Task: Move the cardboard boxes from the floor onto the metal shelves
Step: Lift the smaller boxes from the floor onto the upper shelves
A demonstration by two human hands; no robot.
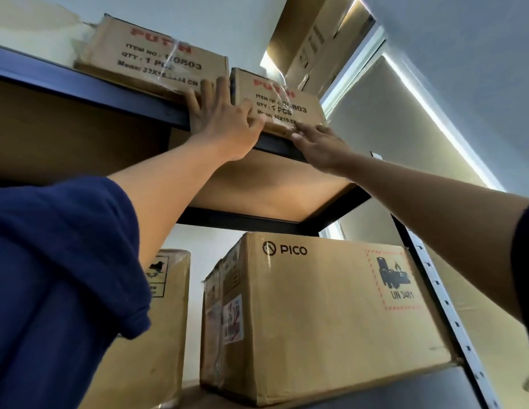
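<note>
pressing the small box [282, 106] (top shelf [89, 87]): left hand [219, 119], right hand [319, 143].

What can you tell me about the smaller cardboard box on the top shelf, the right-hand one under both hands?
The right-hand box is plain brown cardboard with red lettering, black item and quantity print, and clear tape running across its front. It sits on the top shelf near the corner, just right of a matching box; whether they touch is unclear. Its lower front edge overhangs the rail slightly. The left hand lies flat against its left front, the right hand's fingers touch its bottom edge.
</note>
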